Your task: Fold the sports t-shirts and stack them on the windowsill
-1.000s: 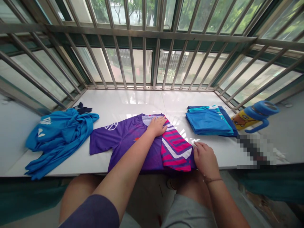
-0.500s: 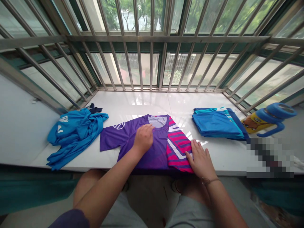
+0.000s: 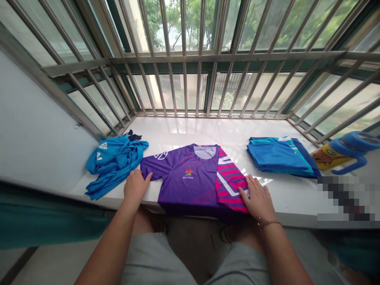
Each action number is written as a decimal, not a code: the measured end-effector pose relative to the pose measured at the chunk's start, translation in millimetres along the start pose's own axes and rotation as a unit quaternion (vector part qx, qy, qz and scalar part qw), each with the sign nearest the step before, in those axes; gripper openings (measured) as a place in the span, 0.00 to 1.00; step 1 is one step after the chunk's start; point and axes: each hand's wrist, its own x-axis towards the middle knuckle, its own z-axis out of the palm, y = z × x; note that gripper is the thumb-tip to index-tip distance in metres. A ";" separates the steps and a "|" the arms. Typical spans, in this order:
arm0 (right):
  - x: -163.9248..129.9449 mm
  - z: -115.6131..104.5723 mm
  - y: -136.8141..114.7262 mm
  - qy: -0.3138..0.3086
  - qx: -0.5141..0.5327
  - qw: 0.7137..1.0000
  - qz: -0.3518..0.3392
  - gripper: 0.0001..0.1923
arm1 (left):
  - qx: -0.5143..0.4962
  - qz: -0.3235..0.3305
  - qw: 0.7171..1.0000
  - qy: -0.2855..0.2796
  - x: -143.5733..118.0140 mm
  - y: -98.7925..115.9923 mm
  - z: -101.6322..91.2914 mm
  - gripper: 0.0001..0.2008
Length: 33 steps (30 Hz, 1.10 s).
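Shirt: a purple shirt (image 3: 190,183) lies flat on the white ledge (image 3: 190,132), hem hanging over the near edge, its right side folded in with pink stripes showing.
Left hand (image 3: 135,187): at 9 o'clock of the shirt, fingers spread flat, touching the sleeve's edge, clasping nothing.
Right hand (image 3: 257,196): at 4 o'clock, palm pressed on the striped fold, not gripping.
Around: a crumpled blue shirt (image 3: 114,161) further toward 9 o'clock; a folded blue pile (image 3: 277,155) at 2 o'clock; a bottle (image 3: 346,152) beyond it.
Risk: the overhanging hem (slippery-looking fabric) may drag the shirt off if the pressing palm lifts; the fold could spring open.
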 end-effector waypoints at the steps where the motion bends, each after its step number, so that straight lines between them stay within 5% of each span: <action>1: 0.0 0.2 0.0 0.001 0.002 1.000 0.000 0.37 | -0.011 0.003 1.000 -0.013 6.9 5.9 -0.4 0.22; 5: 0.2 0.6 0.4 0.002 0.007 1.000 0.001 0.37 | -0.104 0.002 0.994 -0.038 30.6 22.8 -7.3 0.11; 9: 0.4 2.1 2.3 0.009 0.012 1.000 0.000 0.36 | -0.251 0.021 0.965 0.068 21.3 43.9 -23.0 0.11; 11: 0.4 3.0 3.3 0.013 0.012 1.000 -0.002 0.37 | -0.291 0.143 0.943 0.079 1.7 56.8 -32.2 0.12; 14: 0.2 3.3 4.1 0.014 0.009 1.000 -0.006 0.36 | -0.276 0.395 0.876 0.006 -34.1 71.3 -41.3 0.07; 17: -0.4 3.2 4.0 0.016 0.009 1.000 -0.011 0.36 | -0.221 0.510 0.827 -0.083 -59.9 70.6 -38.9 0.01; 20: -1.4 5.4 4.4 0.024 0.016 0.999 -0.012 0.36 | -0.194 0.498 0.837 -0.116 -67.2 53.4 -26.7 0.15; 26: 0.5 6.4 11.2 0.039 0.041 0.998 -0.007 0.35 | -0.190 0.455 0.866 -0.087 -51.9 11.5 -5.5 0.41; 30: 0.4 -14.6 -11.4 0.120 0.072 0.989 -0.039 0.31 | -0.194 0.421 0.885 -0.043 -41.1 1.0 6.9 0.33; 33: -7.7 -32.1 -60.5 0.081 0.118 0.975 -0.170 0.23 | -0.190 0.377 0.906 -0.012 -36.1 4.5 16.0 0.24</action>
